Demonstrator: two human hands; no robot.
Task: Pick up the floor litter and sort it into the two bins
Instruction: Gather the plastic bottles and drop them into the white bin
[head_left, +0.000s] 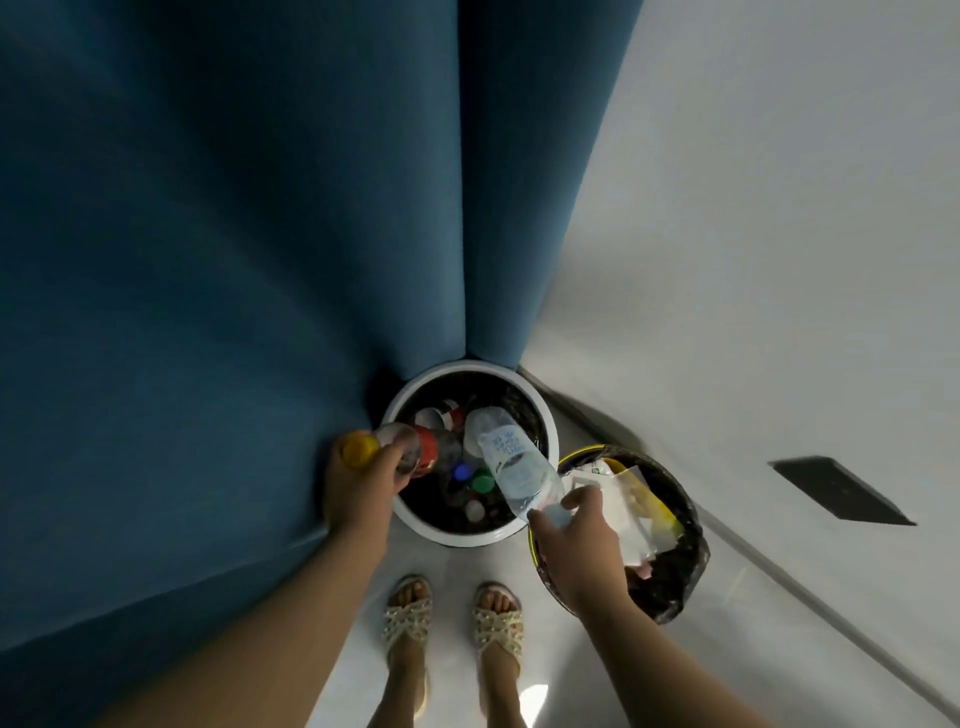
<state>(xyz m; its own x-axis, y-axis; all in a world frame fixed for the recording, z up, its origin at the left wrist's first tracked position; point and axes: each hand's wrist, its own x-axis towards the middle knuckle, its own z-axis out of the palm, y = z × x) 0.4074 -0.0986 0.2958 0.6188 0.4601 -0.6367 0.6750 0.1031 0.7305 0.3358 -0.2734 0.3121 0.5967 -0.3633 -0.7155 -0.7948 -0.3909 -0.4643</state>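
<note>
Where the left hand curls its fingers, a clear plastic bottle with a red label and a yellow cap lies sideways in their grip. The cap pokes out on the outer side of the knuckles, and the body runs past the fingertips over the near-left edge of the round white-rimmed bin with a black liner.

The right hand pinches the neck end of a clear plastic bottle with a blue-printed label between thumb and fingers. From those fingertips the bottle slants up and away, its base hanging over the open mouth of the same bin. Whether its cap is on cannot be told, as the fingers cover that end.

Beyond and below both sets of fingers, inside that bin, lie loose green, blue and white bottle caps and a red-and-white paper cup.

Just to the outer side of the right fingers, touching the first bin, stands a round yellow-rimmed bin lined with a black bag. It holds white and yellow wrappers, which begin right beside the right fingertips.

A blue fabric curtain hangs past the left knuckles and behind the bins. A white wall with a dark rectangular plate lies well beyond the right hand. Behind the wrists, two feet in beige strapped sandals stand on the pale floor.
</note>
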